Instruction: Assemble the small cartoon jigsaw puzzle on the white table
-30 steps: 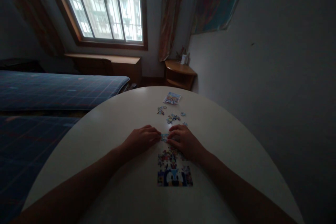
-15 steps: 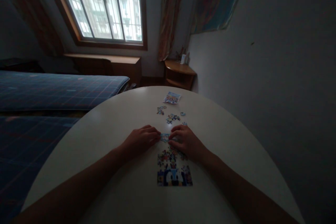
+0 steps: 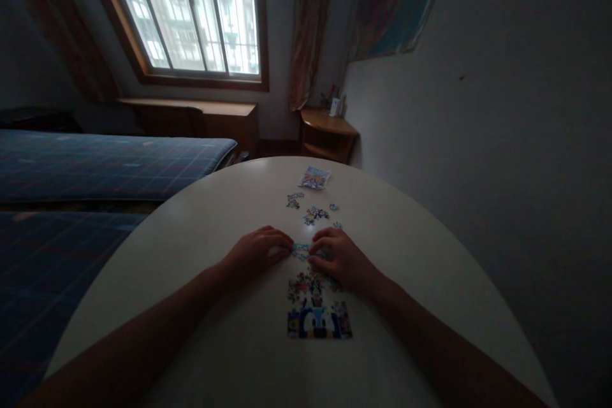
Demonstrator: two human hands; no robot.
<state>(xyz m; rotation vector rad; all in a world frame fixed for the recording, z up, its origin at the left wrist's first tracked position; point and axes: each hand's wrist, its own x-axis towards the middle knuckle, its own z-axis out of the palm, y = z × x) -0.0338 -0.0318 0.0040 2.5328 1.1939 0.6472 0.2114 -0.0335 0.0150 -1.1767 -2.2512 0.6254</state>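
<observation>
A light-blue strip of joined jigsaw pieces (image 3: 301,248) lies on the white table between my hands. My left hand (image 3: 258,252) has its fingers closed at the strip's left end. At the right end, the bent thumb and fingers of my right hand (image 3: 338,256) close on it and cover part of it. Just nearer to me is a partly joined jigsaw puzzle (image 3: 319,320), with a blue cartoon dog's face along its lower rows. Its upper edge is uneven, and my right hand hides its upper right corner.
Beyond my hands lie loose jigsaw pieces (image 3: 316,215), a smaller cluster of pieces (image 3: 294,200) and a single piece (image 3: 333,207). A printed picture sheet (image 3: 314,177) is near the far edge of the round white table (image 3: 215,204). A bed (image 3: 115,166) stands to the left.
My left fingers have shifted slightly at the strip's left end, the thumb now a little apart from the fingertips. My right hand stays at the other end. The puzzle below looks the same.
</observation>
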